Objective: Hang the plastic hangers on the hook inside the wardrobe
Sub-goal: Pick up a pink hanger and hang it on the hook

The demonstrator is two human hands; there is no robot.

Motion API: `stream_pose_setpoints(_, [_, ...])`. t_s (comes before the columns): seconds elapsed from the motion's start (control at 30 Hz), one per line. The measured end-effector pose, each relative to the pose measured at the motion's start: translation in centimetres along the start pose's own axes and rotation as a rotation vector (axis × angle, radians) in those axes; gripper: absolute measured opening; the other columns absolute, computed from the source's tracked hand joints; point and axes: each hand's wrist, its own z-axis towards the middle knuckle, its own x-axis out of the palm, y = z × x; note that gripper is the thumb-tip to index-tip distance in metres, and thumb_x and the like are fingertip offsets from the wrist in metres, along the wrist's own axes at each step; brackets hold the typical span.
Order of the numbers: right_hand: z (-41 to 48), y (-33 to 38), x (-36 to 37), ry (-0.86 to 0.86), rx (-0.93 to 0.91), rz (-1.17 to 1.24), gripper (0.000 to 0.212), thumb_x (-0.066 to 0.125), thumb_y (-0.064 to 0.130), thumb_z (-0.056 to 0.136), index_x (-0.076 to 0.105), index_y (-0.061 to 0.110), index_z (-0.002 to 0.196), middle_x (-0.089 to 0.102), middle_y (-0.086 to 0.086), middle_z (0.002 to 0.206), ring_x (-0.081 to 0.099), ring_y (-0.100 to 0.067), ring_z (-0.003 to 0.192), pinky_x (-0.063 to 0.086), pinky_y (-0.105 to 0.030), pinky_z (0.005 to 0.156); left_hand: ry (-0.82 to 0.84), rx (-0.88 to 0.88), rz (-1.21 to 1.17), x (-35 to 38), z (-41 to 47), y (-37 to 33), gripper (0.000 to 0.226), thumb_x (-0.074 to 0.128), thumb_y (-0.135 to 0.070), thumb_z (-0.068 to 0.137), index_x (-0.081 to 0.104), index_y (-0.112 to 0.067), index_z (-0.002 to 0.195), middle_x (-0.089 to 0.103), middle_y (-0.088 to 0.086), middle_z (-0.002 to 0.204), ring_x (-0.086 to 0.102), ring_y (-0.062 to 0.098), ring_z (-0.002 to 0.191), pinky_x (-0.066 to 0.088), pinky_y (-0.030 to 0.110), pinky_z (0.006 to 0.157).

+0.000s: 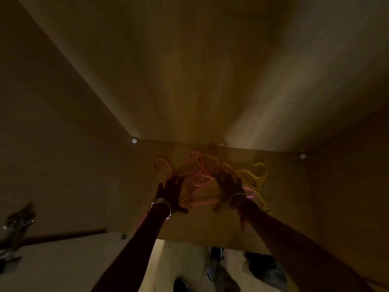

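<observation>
Inside a dim wooden wardrobe, a bunch of pink plastic hangers [200, 180] and yellow plastic hangers [254, 175] is held up against the back panel, just under the top board. My left hand [170, 194] grips the pink ones from the left; a pink hanger hook [161, 164] sticks up above it. My right hand [228, 187] holds the middle of the bunch where pink and yellow cross. The wardrobe hook itself is hard to make out; a blurred spot [221, 144] shows at the top edge above the hangers.
The wardrobe's top board [189, 70] fills the upper view, with side walls left and right. Small white fittings [134, 140] [302, 156] sit in the back corners. A metal hinge [16, 224] shows at lower left. Dark clothes [263, 268] hang below.
</observation>
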Motion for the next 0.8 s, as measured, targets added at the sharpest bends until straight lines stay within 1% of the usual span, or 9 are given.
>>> stream_pose_setpoints(0.03, [0.1,-0.1,0.2,0.006,0.001,-0.023,0.136,0.09,0.048,0.052,0.001,0.023,0.152,0.008,-0.009,0.161,0.008,-0.034,0.146,0.011,-0.065,0.115,0.004,0.007,0.025,0.2,0.3,-0.2,0.124,0.073,-0.06,0.071,-0.01,-0.018,0.153,-0.01,0.009,0.164,-0.002,0.025,0.152,0.005,0.055,0.121])
stream_pose_setpoints(0.13, [0.3,-0.5,1.1,-0.092,0.005,-0.087,0.123,0.086,0.046,0.061,0.007,0.02,0.152,0.016,-0.011,0.159,0.015,-0.033,0.144,0.014,-0.06,0.115,-0.037,0.012,0.081,0.3,0.8,-0.6,0.12,0.07,-0.061,0.075,-0.008,-0.016,0.153,-0.011,0.011,0.164,-0.002,0.028,0.152,0.001,0.055,0.122])
stream_pose_setpoints(0.3, [0.1,-0.2,1.4,-0.193,-0.007,-0.062,0.103,0.079,0.038,0.071,0.016,0.02,0.151,0.023,-0.012,0.157,0.023,-0.03,0.142,0.02,-0.054,0.116,-0.084,0.021,0.107,0.1,0.9,-0.5,0.115,0.07,-0.057,0.077,-0.003,-0.015,0.154,-0.004,0.009,0.165,0.001,0.026,0.152,0.0,0.052,0.122])
stream_pose_setpoints(0.4, [-0.8,0.3,0.6,-0.304,-0.028,-0.041,0.096,0.077,0.034,0.072,0.022,0.021,0.149,0.029,-0.01,0.153,0.03,-0.029,0.137,0.03,-0.047,0.111,-0.139,0.008,0.125,-1.1,0.1,-0.3,0.11,0.068,-0.057,0.078,0.0,-0.017,0.154,0.007,0.008,0.164,0.012,0.025,0.15,0.008,0.049,0.122])
stream_pose_setpoints(0.53, [-3.0,1.8,-1.9,-0.461,-0.038,0.004,0.09,0.075,0.032,0.076,0.025,0.016,0.149,0.034,-0.014,0.152,0.034,-0.03,0.137,0.034,-0.045,0.107,-0.306,0.013,0.089,-4.3,-1.9,-0.5,0.103,0.068,-0.052,0.08,0.005,-0.02,0.155,0.024,0.01,0.159,0.026,0.029,0.146,0.021,0.049,0.119])
stream_pose_setpoints(0.6, [-4.2,2.8,-3.6,-0.572,-0.03,0.031,0.084,0.073,0.033,0.077,0.031,0.013,0.147,0.042,-0.015,0.147,0.04,-0.031,0.133,0.038,-0.045,0.102,-0.374,0.018,0.085,-6.4,-2.8,-0.8,0.101,0.07,-0.048,0.08,0.007,-0.02,0.155,0.027,0.009,0.159,0.026,0.028,0.145,0.025,0.048,0.118])
stream_pose_setpoints(0.7, [-6.6,4.3,-7.3,-0.758,-0.019,0.04,0.078,0.069,0.044,0.078,0.041,0.01,0.142,0.051,-0.017,0.138,0.05,-0.034,0.123,0.045,-0.048,0.094,-0.48,0.035,0.115,-10.6,-4.8,-1.5,0.099,0.068,-0.042,0.082,0.006,-0.019,0.155,0.026,0.008,0.159,0.027,0.027,0.145,0.029,0.045,0.114])
stream_pose_setpoints(0.77, [-8.4,5.0,-10.2,-0.829,-0.024,0.028,0.084,0.068,0.048,0.075,0.038,0.012,0.145,0.051,-0.016,0.139,0.049,-0.034,0.124,0.045,-0.049,0.094,-0.577,0.065,0.11,-14.0,-6.5,-2.3,0.096,0.068,-0.035,0.082,0.009,-0.017,0.155,0.028,0.01,0.157,0.029,0.027,0.144,0.033,0.045,0.11])
stream_pose_setpoints(0.8, [-9.5,5.3,-11.8,-0.882,-0.024,0.003,0.088,0.074,0.046,0.071,0.037,0.013,0.145,0.052,-0.016,0.139,0.05,-0.034,0.124,0.046,-0.048,0.093,-0.637,0.08,0.103,-15.8,-7.6,-2.7,0.095,0.069,-0.03,0.081,0.011,-0.016,0.154,0.03,0.011,0.156,0.03,0.028,0.143,0.036,0.045,0.107])
